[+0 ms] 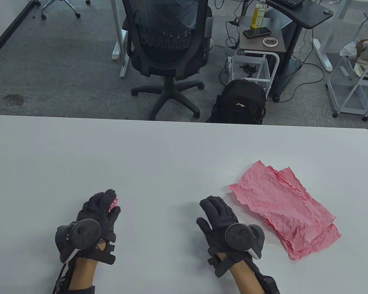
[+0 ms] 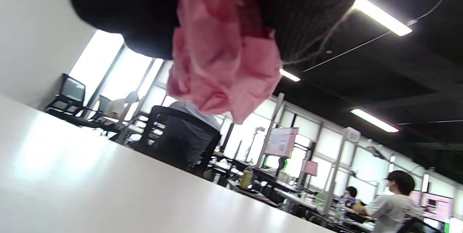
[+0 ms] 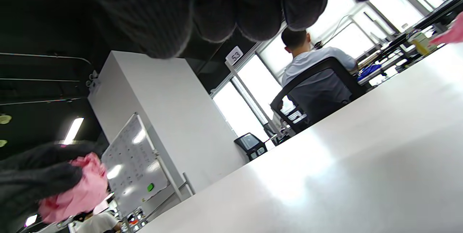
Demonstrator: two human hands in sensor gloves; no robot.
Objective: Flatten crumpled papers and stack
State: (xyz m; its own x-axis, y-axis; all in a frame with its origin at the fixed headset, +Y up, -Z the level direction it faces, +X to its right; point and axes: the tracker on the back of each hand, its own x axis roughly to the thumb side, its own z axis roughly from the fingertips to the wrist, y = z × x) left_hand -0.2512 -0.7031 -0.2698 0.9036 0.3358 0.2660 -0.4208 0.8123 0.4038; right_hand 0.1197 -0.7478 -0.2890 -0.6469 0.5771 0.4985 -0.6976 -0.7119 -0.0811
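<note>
Crumpled pink paper ball point(image 1: 114, 204) clutched in left grip point(image 1: 98, 211), lower left.
Right grip point(image 1: 218, 214) spread, holding nothing; flattened pink sheets point(image 1: 286, 209) stacked on counter point(image 1: 159, 159), lower right.

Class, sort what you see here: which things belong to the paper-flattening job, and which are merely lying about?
Belong to the job:
crumpled pink paper ball gripped in the left hand
stack of flattened pink paper sheets
empty right hand
white table

Lying about:
black mesh office chair
black backpack
yellow bottle
tape roll
</note>
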